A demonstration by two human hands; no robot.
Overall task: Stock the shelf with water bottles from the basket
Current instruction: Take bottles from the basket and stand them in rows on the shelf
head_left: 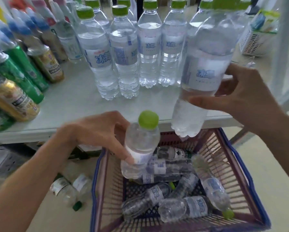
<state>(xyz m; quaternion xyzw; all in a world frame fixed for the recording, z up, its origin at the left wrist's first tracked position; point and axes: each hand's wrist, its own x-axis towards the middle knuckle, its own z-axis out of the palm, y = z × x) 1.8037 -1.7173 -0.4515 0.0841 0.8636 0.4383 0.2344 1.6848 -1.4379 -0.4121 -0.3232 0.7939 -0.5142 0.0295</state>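
Near: left hand (96,131) grips upright green-capped bottle (140,148) over basket (247,178). Right hand (244,97) holds second bottle (205,72) above shelf (70,104) edge, near standing row (123,52).

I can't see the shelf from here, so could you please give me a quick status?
Right hand holds a bottle at the shelf edge. Left hand grips another over the basket. More inside. Path clear.
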